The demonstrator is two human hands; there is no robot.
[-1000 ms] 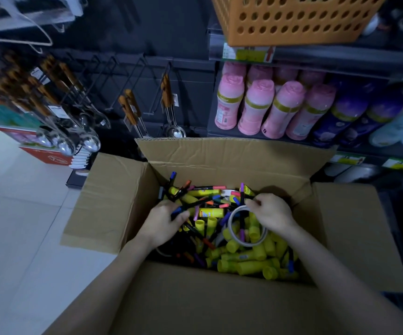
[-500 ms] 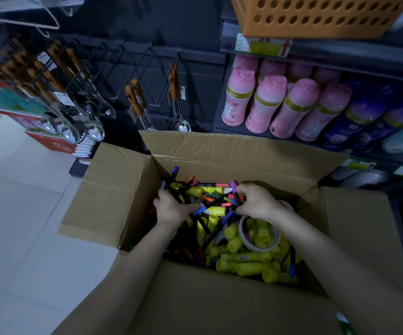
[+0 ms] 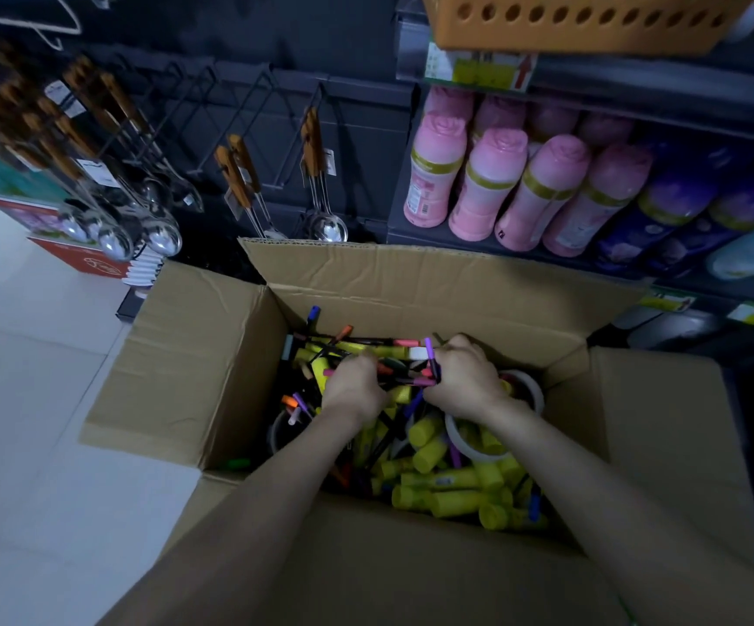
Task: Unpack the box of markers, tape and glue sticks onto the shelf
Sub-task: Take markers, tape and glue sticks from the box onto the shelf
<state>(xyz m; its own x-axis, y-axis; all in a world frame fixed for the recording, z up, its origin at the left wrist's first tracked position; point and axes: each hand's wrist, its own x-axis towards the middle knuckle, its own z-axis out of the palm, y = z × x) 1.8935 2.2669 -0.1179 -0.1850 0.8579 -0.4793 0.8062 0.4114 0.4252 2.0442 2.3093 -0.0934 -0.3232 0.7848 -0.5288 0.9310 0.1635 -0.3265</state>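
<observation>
Markers are gripped from both sides inside an open cardboard box, which is set on the floor before a shop shelf. Both forearms are stretched down into the box. The left hand is curled over the dark barrels from the left, its fingertips blurred. The right hand is closed round the same bundle from the right, knuckles up, with a purple-capped marker raised beside its fingers.

Half a second earlier the two hands were held apart over the pile; they are now drawn together, almost touching, near the box's far wall. A white tape roll, then seen below the right hand, is now partly covered by the right wrist.

One white tape roll is plainly seen, and a darker ring is dimly made out beside the left forearm. The yellow glue sticks, heaped at the near right, run well past a dozen and cannot be counted exactly. Behind the box, four pink bottles are lined up in a front row, with more behind and two purple bottles beside them. One orange basket is set above, and ladles are hung on hooks to the left.
</observation>
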